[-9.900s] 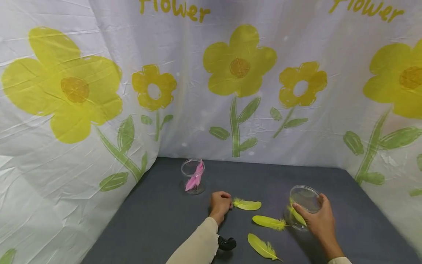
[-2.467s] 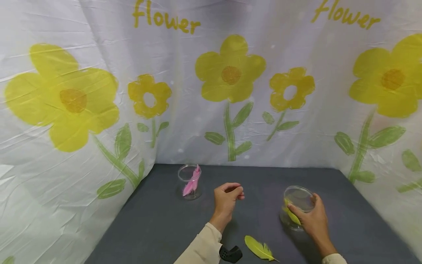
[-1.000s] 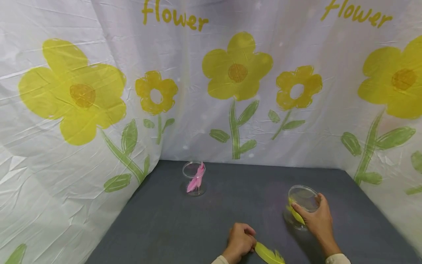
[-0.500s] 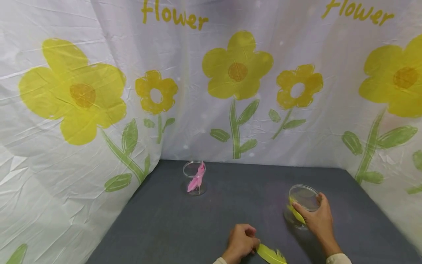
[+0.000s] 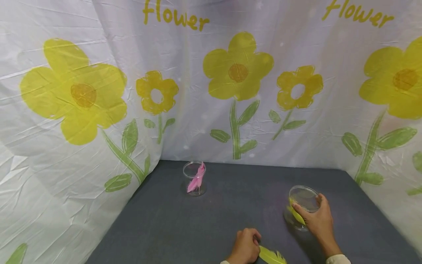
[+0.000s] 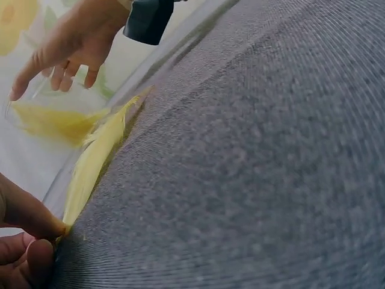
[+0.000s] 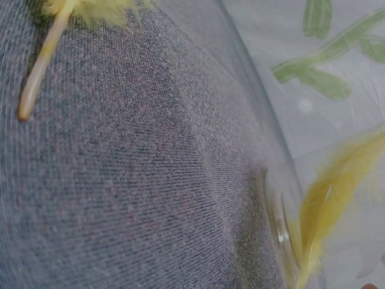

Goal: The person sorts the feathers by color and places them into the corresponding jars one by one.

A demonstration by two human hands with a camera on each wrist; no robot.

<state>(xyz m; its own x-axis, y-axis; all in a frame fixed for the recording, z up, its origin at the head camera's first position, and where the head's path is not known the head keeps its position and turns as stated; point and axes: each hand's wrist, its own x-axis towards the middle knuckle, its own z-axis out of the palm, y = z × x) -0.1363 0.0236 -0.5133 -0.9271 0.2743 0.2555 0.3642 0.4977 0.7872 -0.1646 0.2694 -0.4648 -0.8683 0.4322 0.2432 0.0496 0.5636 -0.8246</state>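
Note:
My left hand (image 5: pixel 245 246) is at the near edge of the view, its thumb and finger pinching the tip of a yellow feather (image 5: pixel 270 255) that lies on the dark tabletop. In the left wrist view the fingers meet at the end of that feather (image 6: pixel 96 162). My right hand (image 5: pixel 318 220) grips a clear round jar (image 5: pixel 295 187) by its side, thumb on the near wall. Yellow feathers (image 5: pixel 296 214) lean inside this jar; how many is unclear. The right wrist view catches the loose feather's bare quill (image 7: pixel 42 66) and yellow feather (image 7: pixel 334 192) inside the jar.
A second clear jar (image 5: pixel 188 174) stands at the back left of the dark tabletop (image 5: pixel 171 220), with pink feathers (image 5: pixel 196 179) leaning in it. Behind hangs a white cloth (image 5: pixel 194 124) printed with yellow flowers.
Two yellow feathers seen earlier on the tabletop are gone from it. My left hand has come down to the nearest feather, shifting slightly right lately. The right hand still holds the jar.

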